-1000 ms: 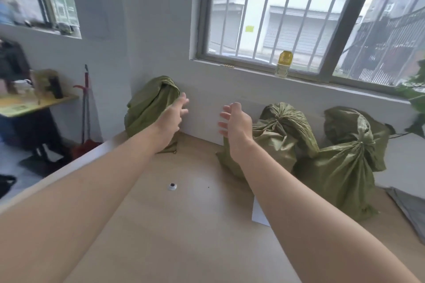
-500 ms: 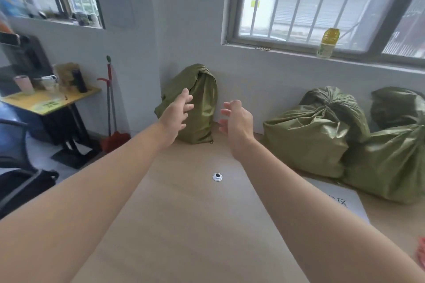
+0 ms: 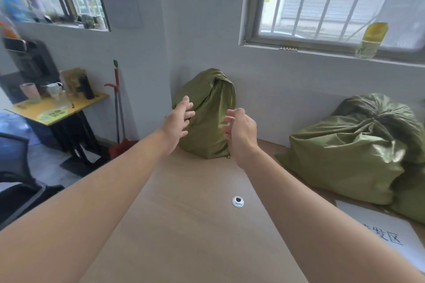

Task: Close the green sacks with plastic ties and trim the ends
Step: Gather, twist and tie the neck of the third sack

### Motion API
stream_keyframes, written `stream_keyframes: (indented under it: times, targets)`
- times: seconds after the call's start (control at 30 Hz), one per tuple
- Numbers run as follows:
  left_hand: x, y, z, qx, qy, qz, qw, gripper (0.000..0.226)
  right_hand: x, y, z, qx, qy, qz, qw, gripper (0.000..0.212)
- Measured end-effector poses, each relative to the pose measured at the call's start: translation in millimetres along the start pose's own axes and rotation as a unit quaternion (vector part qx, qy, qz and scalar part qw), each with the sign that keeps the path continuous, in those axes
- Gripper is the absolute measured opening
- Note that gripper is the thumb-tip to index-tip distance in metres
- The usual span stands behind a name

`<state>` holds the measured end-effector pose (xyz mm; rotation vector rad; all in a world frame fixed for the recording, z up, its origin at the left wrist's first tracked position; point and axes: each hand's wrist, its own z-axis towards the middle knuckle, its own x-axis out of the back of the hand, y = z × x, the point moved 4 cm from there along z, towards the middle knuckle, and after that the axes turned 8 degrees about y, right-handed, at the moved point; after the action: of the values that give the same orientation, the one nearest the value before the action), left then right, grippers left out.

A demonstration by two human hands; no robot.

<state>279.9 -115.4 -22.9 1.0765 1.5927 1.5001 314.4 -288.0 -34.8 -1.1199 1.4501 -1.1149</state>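
1. The left hand (image 3: pixel 178 122) is open wide. Its fingers are spread out and a little bent. It holds nothing.
2. The right hand (image 3: pixel 241 132) is open too, with loose, bent fingers. It holds nothing.
3. The two palms face each other with a gap between them.
4. A green sack (image 3: pixel 208 99) stands up at the far end of the wooden table (image 3: pixel 184 225), against the wall. Its top is twisted over.
5. Both hands are in front of this sack, one on each side of it. The left fingers lie over its left edge in the picture, but I cannot tell if they touch it.
6. More green sacks (image 3: pixel 345 158) lie in a heap on the right side of the table, well apart from the hands.
7. A small round white thing (image 3: pixel 237 201) sits on the table between the two arms.
8. A white paper (image 3: pixel 379 230) with writing on it lies near the heap of sacks.
9. A yellow bottle (image 3: pixel 371 40) stands on the window ledge.
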Motion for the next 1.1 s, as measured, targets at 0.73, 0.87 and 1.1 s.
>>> stream_keyframes:
  times: [0.73, 0.87, 1.1]
  targets:
    - [27.5, -66.8, 317.6, 0.087, -0.073, -0.051, 0.992, 0.061, -187.4, 72.8, 214.8, -0.091, 0.138, -0.028, 0.986, 0.030]
    - [19.5, -85.8, 354.0, 0.102, -0.061, -0.044, 0.992, 0.062, -200.7, 89.6, 254.0, -0.107, 0.134, -0.036, 0.984, 0.035]
    - [20.2, -123.9, 417.2, 0.133, 0.037, -0.052, 0.989, 0.067, -225.8, 108.9, 327.3, -0.076, 0.111, -0.055, 0.989, 0.052]
